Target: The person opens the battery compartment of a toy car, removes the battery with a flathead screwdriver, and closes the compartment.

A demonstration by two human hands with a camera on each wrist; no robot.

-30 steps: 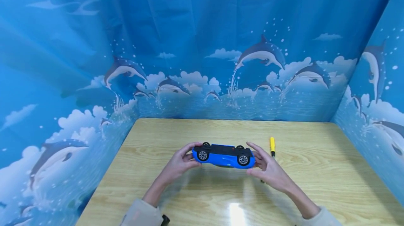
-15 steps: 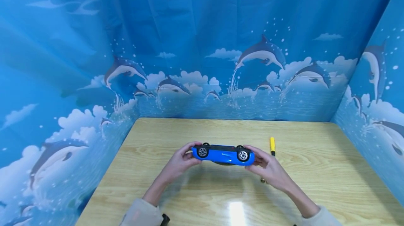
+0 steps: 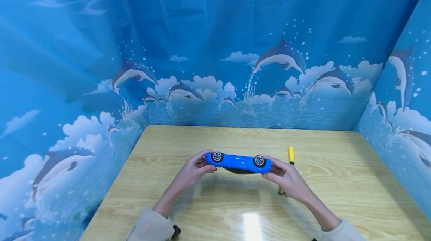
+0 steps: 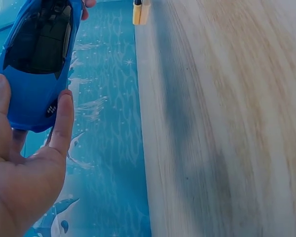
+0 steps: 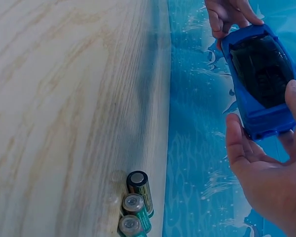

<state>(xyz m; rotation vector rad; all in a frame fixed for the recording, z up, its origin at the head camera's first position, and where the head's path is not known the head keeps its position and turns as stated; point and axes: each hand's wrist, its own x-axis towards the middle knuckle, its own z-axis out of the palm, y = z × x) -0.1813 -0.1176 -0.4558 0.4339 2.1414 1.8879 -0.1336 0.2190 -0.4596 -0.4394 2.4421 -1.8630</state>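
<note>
A blue toy car (image 3: pixel 239 162) is held up over the wooden table (image 3: pixel 182 138) between both hands. Its side and two silver-spoked wheels face the head view, with the dark window area along the lower edge. The left hand (image 3: pixel 192 170) grips one end, thumb and fingers on opposite sides. At the other end, the right hand (image 3: pixel 286 179) holds the car the same way. Both wrist views show the dark windows and roof of the car (image 5: pixel 264 69). Its underside is hidden now.
A yellow-handled screwdriver (image 3: pixel 291 155) lies on the table beyond the right hand, its lower part hidden. Three batteries (image 5: pixel 138 182) stand close together near the right hand. Dolphin-printed blue curtains (image 3: pixel 208 65) hang behind and at both sides.
Both hands have rolled the car about its length. The black underside has turned out of view, and more of the side and dark windows shows. The grips stay at the two ends.
</note>
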